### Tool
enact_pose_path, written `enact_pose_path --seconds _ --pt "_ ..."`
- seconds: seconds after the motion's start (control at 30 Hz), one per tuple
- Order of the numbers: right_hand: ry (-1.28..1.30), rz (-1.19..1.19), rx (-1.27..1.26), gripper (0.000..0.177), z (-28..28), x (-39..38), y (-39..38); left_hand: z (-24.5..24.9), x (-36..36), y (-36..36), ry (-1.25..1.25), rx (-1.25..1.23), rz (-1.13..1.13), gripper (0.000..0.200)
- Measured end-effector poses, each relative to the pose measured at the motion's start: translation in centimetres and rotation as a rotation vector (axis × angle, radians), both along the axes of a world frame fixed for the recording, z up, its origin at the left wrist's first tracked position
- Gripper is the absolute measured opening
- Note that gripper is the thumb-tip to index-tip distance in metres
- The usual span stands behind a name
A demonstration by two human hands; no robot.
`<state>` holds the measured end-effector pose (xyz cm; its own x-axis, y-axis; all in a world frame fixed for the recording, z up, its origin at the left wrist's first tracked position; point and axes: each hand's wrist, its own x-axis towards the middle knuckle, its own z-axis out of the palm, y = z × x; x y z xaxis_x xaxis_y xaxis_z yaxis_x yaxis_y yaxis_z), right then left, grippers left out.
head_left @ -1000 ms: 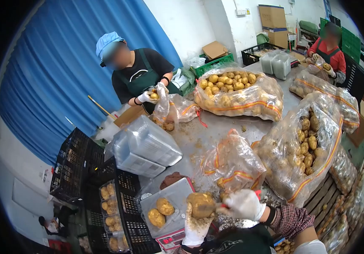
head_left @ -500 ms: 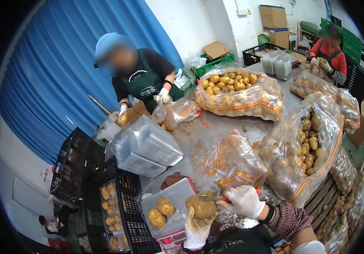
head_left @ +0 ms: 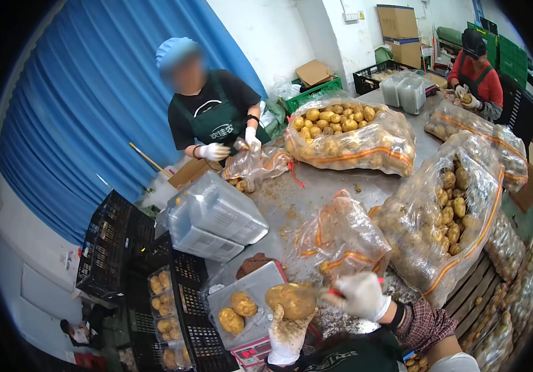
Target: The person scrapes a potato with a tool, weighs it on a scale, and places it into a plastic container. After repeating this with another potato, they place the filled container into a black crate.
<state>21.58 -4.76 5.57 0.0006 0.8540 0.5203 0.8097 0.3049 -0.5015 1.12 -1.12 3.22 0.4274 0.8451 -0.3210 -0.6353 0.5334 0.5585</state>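
In a soiled white glove, my left hand (head_left: 286, 340) is closed round a large potato (head_left: 292, 302) over the front of the table. My right hand (head_left: 361, 296), also gloved, grips a red-handled knife (head_left: 336, 292); its blurred blade points left and overlaps the potato's right side. Left of my hands, two potatoes (head_left: 242, 304) lie in a clear plastic tray (head_left: 255, 322) on a scale (head_left: 253, 352) with a red display. A part-filled clear bag (head_left: 344, 239) with orange stripes slumps just beyond my right hand.
Large bags of potatoes (head_left: 365, 152) stand on the metal table (head_left: 325, 186), another (head_left: 396, 217) at the right. Stacked clear trays (head_left: 217, 217) and black crates (head_left: 186, 291) are at the left. A co-worker (head_left: 220, 111) handles a bag across the table; another person (head_left: 477, 80) works far right.
My right hand and the knife have shifted slightly and blur with motion; the potato has turned a little. The co-worker opposite has straightened and brought both hands to the bag.
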Motion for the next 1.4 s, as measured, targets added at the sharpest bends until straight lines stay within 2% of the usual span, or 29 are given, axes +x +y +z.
enact_pose_path --seconds 0.03,0.1,0.17,0.23,0.3,0.37,0.43,0.5,0.63,0.73,0.8,0.83,0.9,0.93,0.97,1.03,1.07,1.1,1.17,1.23,1.27,1.37,1.4 --pt "-0.020 -0.092 0.019 0.037 0.0 0.3 0.4 0.1 -0.1 -0.2 0.003 0.001 0.001 0.064" --pt "0.014 0.054 -0.031 0.037 1.2 -0.8 -0.9 0.4 -0.1 -0.4 -0.054 0.015 -0.029 0.063" --pt "-0.104 0.073 0.084 0.038 1.2 -1.6 -0.9 0.4 0.2 -0.2 -0.030 0.010 -0.021 0.063" --pt "-0.078 -0.050 0.137 0.040 0.4 -0.4 0.1 0.7 0.3 -0.2 -0.011 0.010 -0.013 0.063" --pt "-0.127 -0.062 0.156 0.040 0.3 -0.6 0.1 1.4 0.5 -0.2 -0.001 0.000 0.001 0.064" --pt "-0.287 0.074 0.227 0.040 0.0 -1.6 -0.5 0.9 0.2 -0.1 -0.014 -0.008 -0.018 0.063" --pt "-0.268 0.079 0.205 0.041 0.2 -0.7 0.2 0.9 0.4 -0.1 -0.035 -0.019 -0.034 0.063" --pt "-0.315 -0.118 0.271 0.041 0.1 0.0 0.7 1.8 1.0 -0.1 -0.002 -0.026 0.062 0.061" --pt "-0.400 0.045 0.305 0.041 0.1 -1.2 0.1 0.5 0.0 0.0 -0.086 -0.015 -0.086 0.059" --pt "-0.324 0.041 0.267 0.043 0.6 -0.3 0.6 1.1 0.7 -0.2 -0.120 -0.123 0.023 0.060" --pt "-0.338 0.074 0.266 0.042 0.1 -1.1 0.5 0.1 -0.2 0.2 -0.269 -0.095 -0.130 0.061" --pt "-0.333 0.067 0.268 0.042 0.1 -1.0 0.7 0.3 -0.3 0.3 -0.262 -0.093 -0.135 0.061" --pt "-0.256 0.020 0.229 0.042 0.3 -0.2 1.2 0.6 0.2 0.3 -0.287 -0.246 -0.039 0.065" --pt "-0.199 -0.136 0.222 0.041 0.3 0.5 1.8 0.9 0.3 0.7 -0.486 -0.423 0.042 0.068" --pt "-0.077 -0.267 0.211 0.039 -0.3 1.5 3.0 1.0 0.3 0.5 -0.487 -0.424 0.046 0.068" --pt "-0.028 -0.289 0.172 0.037 0.2 2.7 2.4 1.4 0.2 0.4 -0.556 -0.474 0.054 0.071" --pt "-0.008 -0.220 0.204 0.036 0.2 2.2 2.2 0.5 0.1 0.5 -0.424 -0.369 0.021 0.073" --pt "0.017 -0.150 0.225 0.035 0.1 1.1 1.5 0.0 -0.1 0.4 -0.419 -0.376 0.026 0.073" --pt "-0.043 -0.118 0.257 0.037 -0.1 0.0 1.1 -0.6 0.0 0.4 -0.622 -0.518 -0.051 0.069" --pt "-0.223 -0.095 0.241 0.038 0.1 -0.7 1.0 -0.4 0.2 0.0 -0.566 -0.463 -0.090 0.070" --pt "-0.221 -0.095 0.242 0.038 -0.3 -0.9 0.9 -0.2 0.3 0.0 -0.507 -0.405 -0.132 0.072" --pt "-0.333 -0.055 0.355 0.039 -2.4 -0.6 1.5 -0.6 -0.2 -0.3 -0.548 -0.417 -0.152 0.078" --pt "-0.440 0.053 0.368 0.039 -3.1 -0.3 1.6 -0.7 -0.3 -0.5 -0.545 -0.420 -0.149 0.078"
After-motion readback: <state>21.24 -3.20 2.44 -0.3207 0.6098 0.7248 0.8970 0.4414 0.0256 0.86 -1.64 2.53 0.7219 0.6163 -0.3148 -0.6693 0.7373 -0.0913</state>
